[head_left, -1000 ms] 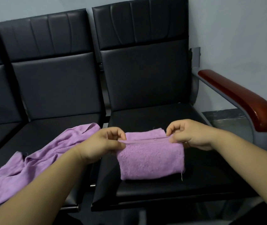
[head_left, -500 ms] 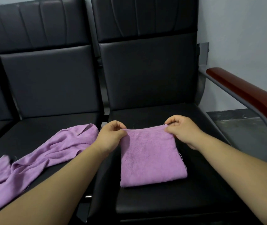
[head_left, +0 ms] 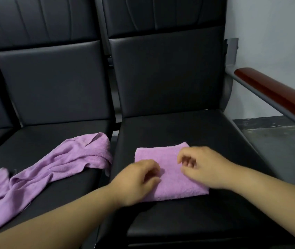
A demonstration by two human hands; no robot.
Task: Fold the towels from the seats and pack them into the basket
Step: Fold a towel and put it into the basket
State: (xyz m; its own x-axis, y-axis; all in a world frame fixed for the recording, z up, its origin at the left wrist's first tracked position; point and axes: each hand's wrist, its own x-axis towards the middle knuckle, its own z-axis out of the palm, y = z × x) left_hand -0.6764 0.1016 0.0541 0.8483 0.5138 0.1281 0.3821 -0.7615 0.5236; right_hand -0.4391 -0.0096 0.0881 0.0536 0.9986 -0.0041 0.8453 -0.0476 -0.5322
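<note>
Head view: folded purple terry towel [head_left: 171, 186] on black padded seat [head_left: 179, 132]
Left hand [head_left: 136, 182]: released, on towel
Right hand [head_left: 204, 168]: released, over towel

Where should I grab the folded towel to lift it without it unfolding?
Take the folded towel by its near edge, coming from your side. That edge looks thick and rounded, probably the fold, while the far edge shows loose threads. It lies flat on the seat, so slide your fingers under with thumbs on top.
</note>
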